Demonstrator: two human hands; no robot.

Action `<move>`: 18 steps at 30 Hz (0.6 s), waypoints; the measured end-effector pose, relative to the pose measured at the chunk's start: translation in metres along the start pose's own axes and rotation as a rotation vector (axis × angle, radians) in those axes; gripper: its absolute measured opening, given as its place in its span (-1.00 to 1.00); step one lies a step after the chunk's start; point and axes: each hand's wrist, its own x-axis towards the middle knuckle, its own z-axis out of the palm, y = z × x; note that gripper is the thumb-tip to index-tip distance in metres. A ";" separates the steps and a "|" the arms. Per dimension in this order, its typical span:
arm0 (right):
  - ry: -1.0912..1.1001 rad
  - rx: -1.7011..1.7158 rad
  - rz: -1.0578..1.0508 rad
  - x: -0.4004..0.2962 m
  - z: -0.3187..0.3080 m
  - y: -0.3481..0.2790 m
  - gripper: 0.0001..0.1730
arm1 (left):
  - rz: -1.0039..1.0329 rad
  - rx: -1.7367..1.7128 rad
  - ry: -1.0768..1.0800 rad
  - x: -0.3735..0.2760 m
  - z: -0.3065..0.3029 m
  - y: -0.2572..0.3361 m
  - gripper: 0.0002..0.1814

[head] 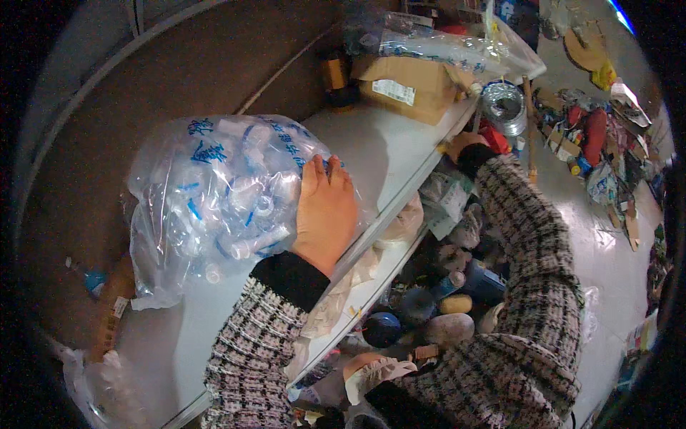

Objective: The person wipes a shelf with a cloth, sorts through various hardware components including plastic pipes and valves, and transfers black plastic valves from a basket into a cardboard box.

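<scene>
A large clear plastic bag (225,198) with blue printed writing sits on the white shelf board (364,139). White plastic parts, some with blue bands or strips, show through it. My left hand (327,214) grips the bag's right side, its fingers bent over the film and the thumb hidden. Further right, my right hand (463,143) is at the front edge of the shelf, close to a cardboard box (402,86). The black cuff and the angle cover part of that hand, so whether it holds anything cannot be made out.
A coil of silvery wire (504,107) lies beyond my right hand, beside a wooden stick (529,128). Below, a lower shelf (370,295) and assorted objects, including a dark blue ball (381,329), lie under my arms. Mixed clutter (595,134) covers part of the floor (605,214).
</scene>
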 end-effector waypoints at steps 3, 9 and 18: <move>-0.040 -0.083 0.081 -0.063 -0.062 0.026 -0.57 | 0.000 -0.015 0.004 -0.003 0.003 0.003 -0.51; 0.704 -0.107 -0.306 0.012 -0.089 -0.012 -0.64 | 0.013 -0.120 0.021 0.009 -0.002 0.010 -0.53; 0.546 0.440 -0.520 0.141 -0.046 -0.180 -0.56 | -0.017 -0.143 0.049 0.024 0.000 0.014 -0.52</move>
